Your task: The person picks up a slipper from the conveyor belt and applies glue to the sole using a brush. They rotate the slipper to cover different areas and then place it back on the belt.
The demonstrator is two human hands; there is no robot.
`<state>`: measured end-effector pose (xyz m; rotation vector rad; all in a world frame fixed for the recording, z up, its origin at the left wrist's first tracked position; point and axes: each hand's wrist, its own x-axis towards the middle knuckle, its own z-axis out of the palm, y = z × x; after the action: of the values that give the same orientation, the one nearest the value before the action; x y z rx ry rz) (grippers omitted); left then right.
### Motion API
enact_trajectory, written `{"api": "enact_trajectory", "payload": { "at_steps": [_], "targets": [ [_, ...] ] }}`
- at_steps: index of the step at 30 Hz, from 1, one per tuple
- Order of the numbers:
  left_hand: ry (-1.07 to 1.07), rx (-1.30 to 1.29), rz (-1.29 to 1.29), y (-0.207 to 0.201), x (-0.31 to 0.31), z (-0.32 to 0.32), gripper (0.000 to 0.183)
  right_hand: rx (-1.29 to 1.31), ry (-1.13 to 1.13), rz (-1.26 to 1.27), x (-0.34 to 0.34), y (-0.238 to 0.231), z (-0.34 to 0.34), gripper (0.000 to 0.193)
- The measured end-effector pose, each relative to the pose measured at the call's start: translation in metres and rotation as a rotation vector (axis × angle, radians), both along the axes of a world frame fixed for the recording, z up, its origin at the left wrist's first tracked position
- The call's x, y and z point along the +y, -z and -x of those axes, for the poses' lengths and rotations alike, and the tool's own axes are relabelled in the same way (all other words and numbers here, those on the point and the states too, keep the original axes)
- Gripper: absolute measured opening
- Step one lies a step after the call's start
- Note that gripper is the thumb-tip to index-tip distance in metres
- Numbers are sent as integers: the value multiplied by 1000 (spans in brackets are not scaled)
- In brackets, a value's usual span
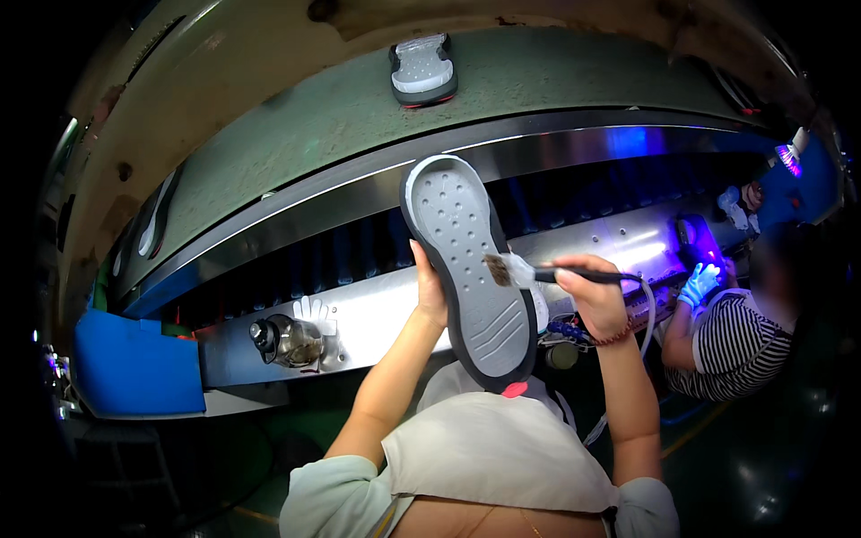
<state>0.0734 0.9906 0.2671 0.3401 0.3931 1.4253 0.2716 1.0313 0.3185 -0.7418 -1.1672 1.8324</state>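
A grey shoe sole [459, 229] with a black rim and a red tab at its near end is held up in front of me, dimpled inner face towards me. My left hand [430, 291] grips its left edge, thumb along the rim. Between the fingers of my right hand [595, 300] is the black handle of a brush [513, 270]. A pale hose runs from the handle's back end. Dark, flat bristles lie over the sole's middle; whether they press on it I cannot tell. Another light piece shows partly behind the sole's right edge.
Beyond a steel rail [332, 164] runs a green conveyor belt [296, 134] carrying another sole [423, 73]. On the steel ledge at left stand a metal pot with a black cap [287, 341] and a white glove [312, 310]. At right, a co-worker's gloved hand [700, 284] is under violet light.
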Motion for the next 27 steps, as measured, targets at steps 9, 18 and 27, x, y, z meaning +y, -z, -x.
{"api": "enact_trajectory", "payload": {
  "at_steps": [9, 18, 27],
  "targets": [
    [-202, 34, 92, 7, -21, -28, 80, -118, -147, -96, 39, -7, 45, 19],
    [-260, 190, 201, 17, -23, -35, 80, -448, 31, -1044, -1, 4, 53, 12],
    [-293, 99, 65, 9, -30, -9, 78, -367, -369, -690, -32, -8, 5, 14]
  ]
}}
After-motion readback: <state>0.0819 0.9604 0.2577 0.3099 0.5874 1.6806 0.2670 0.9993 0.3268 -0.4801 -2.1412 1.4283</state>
